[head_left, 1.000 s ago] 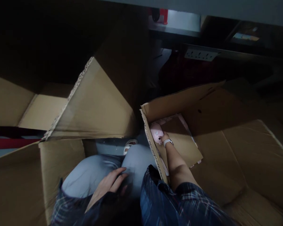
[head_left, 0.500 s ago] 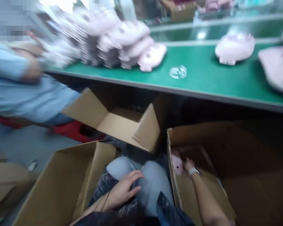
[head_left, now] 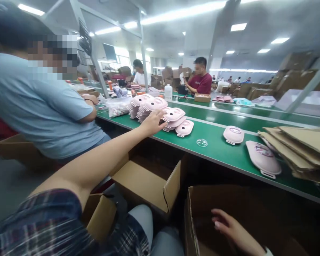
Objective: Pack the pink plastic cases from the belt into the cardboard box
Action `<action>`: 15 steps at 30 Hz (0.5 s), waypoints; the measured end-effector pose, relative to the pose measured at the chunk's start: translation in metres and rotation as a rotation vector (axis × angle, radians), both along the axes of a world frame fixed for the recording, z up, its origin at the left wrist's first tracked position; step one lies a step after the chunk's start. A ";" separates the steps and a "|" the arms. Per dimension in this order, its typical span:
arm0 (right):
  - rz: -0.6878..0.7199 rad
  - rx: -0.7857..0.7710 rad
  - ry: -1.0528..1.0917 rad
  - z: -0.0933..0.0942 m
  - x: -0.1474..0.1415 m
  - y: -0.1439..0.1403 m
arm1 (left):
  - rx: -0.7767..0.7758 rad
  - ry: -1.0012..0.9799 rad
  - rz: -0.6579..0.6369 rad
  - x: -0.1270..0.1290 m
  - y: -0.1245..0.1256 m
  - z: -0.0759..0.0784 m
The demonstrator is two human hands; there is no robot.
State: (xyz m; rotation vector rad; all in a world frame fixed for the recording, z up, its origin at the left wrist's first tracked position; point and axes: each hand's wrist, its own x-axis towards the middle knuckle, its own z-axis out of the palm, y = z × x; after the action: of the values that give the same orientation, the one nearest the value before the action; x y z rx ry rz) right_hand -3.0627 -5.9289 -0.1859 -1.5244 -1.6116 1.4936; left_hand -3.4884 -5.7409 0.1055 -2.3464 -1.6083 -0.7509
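A: Left hand [head_left: 153, 122]?
B: At the pile of pink lids [head_left: 154, 104], 12 o'clock from the knees [head_left: 144, 215]. Fingers and thumb look parted by its near side; can't tell if they pinch a lid.
A: Why piled there?
B: Lids overlap on the tabletop [head_left: 219, 152], close to its front edge. Probably saves room and suits a seated reach.
A: Right hand [head_left: 225, 225]?
B: Digits parted, loosely curled, nothing seen in it. At the carton [head_left: 190, 220], 3 o'clock, over or inside the mouth, depth unclear. Carton sits low beside the knees, likely so the arm just drops.
A: Other stuff?
B: Clear disc [head_left: 202, 143] flat at 1 o'clock. Two loose lids [head_left: 232, 137], 1 and 2 o'clock, shiny patch up, apart from the pile. Card [head_left: 304, 142] stacked flat at 2, likely for compactness.
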 end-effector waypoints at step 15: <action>-0.307 0.372 -0.255 0.255 -0.195 0.283 | 0.089 0.093 0.169 0.035 0.056 -0.056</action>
State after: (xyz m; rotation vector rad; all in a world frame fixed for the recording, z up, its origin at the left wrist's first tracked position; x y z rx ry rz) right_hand -3.2572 -5.6457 0.0693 -1.6944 -1.5913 0.8101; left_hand -3.4536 -5.6845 0.0493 -2.1195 -1.6717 -0.6531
